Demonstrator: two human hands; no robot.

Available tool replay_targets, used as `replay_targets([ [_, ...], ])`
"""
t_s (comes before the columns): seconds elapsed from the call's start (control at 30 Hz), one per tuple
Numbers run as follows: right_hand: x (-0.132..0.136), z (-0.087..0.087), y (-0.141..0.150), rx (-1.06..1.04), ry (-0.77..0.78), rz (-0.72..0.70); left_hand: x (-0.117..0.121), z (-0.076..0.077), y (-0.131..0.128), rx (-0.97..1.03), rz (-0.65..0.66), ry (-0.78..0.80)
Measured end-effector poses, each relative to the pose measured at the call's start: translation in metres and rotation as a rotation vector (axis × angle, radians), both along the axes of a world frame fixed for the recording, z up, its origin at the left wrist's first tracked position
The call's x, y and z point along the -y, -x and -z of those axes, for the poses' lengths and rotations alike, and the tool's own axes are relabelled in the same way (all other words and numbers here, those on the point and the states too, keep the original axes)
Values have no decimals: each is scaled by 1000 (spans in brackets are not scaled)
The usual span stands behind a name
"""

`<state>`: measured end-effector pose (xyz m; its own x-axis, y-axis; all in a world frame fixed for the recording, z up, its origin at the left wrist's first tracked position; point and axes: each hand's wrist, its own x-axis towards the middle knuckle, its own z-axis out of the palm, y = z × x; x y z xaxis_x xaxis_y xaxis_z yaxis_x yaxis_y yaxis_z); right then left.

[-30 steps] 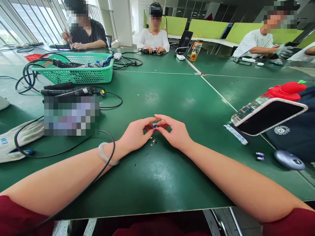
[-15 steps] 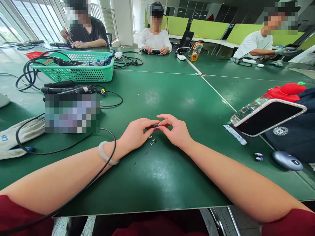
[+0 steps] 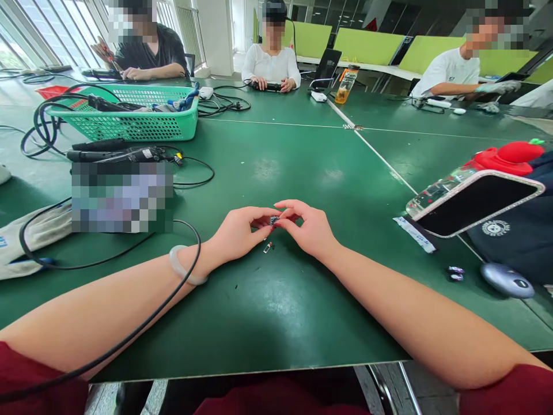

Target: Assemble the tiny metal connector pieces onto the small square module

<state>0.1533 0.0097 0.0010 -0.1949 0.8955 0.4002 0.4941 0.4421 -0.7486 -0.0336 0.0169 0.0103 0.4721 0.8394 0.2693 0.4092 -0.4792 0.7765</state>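
Between the fingertips of both hands is a small dark part (image 3: 274,220), too small to name. My left hand (image 3: 238,231) pinches it from the left, thumb below and fingers above. My right hand (image 3: 307,229) closes on it from the right with thumb and forefinger, its other fingers curled over the top. Just below the fingertips, a tiny metal frame-like piece (image 3: 268,248) lies flat on the green table (image 3: 276,323). A dark speck rests nearer to me, left of centre.
At the left stand a green basket (image 3: 129,125) of cables and black devices (image 3: 116,154), with pale gloves (image 3: 30,236) nearby. A black cable crosses my left forearm. On the right are a leaning phone (image 3: 479,204), a bottle and a mouse (image 3: 507,280). Several people sit around the table.
The dark part shows a little more between my fingertips; both hands stay nearly in place. The view has shifted slightly. A person at the back left has moved a hand outward.
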Motion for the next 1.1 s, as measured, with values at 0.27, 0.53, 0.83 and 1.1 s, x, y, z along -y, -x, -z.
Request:
replay_targets([
  [0.27, -7, 4, -1, -107, 82, 16, -6, 1, -3, 208, -36, 225],
  [0.53, -6, 3, 0, -88, 104, 10, -6, 2, -3, 234, -43, 250],
  [0.83, -2, 1, 0, 9, 40, 3, -5, 5, -2, 240, -1, 252],
  [1.1, -3, 2, -1, -20, 62, 5, -4, 5, -3, 202, 1, 226],
])
